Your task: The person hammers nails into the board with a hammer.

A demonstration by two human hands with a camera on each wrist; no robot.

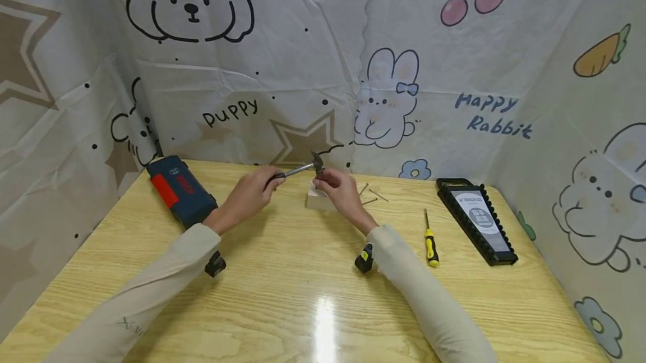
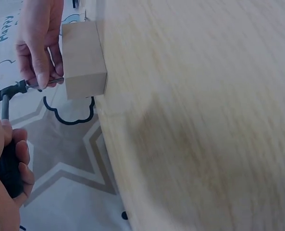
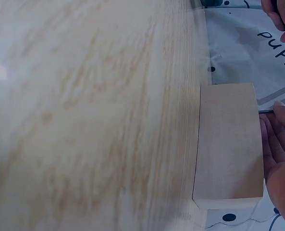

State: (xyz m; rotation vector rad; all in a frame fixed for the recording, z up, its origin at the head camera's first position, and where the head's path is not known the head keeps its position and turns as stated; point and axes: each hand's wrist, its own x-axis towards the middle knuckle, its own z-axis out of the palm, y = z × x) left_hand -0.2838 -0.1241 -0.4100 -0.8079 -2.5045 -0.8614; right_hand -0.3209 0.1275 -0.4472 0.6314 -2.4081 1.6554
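Note:
On the wooden table stands a pale wooden block. My right hand pinches a thin nail upright on the block's top. My left hand grips the black handle of a small hammer, whose head hangs just above the nail. In the left wrist view the block, the right hand and the hammer head show, with the left hand curled round the handle. In the right wrist view the block fills the middle, with the right hand's fingers beside it.
Three loose nails lie right of the block. A yellow-and-black screwdriver and a black tool tray sit on the right. A blue case lies at the back left. Printed cloth walls close in three sides.

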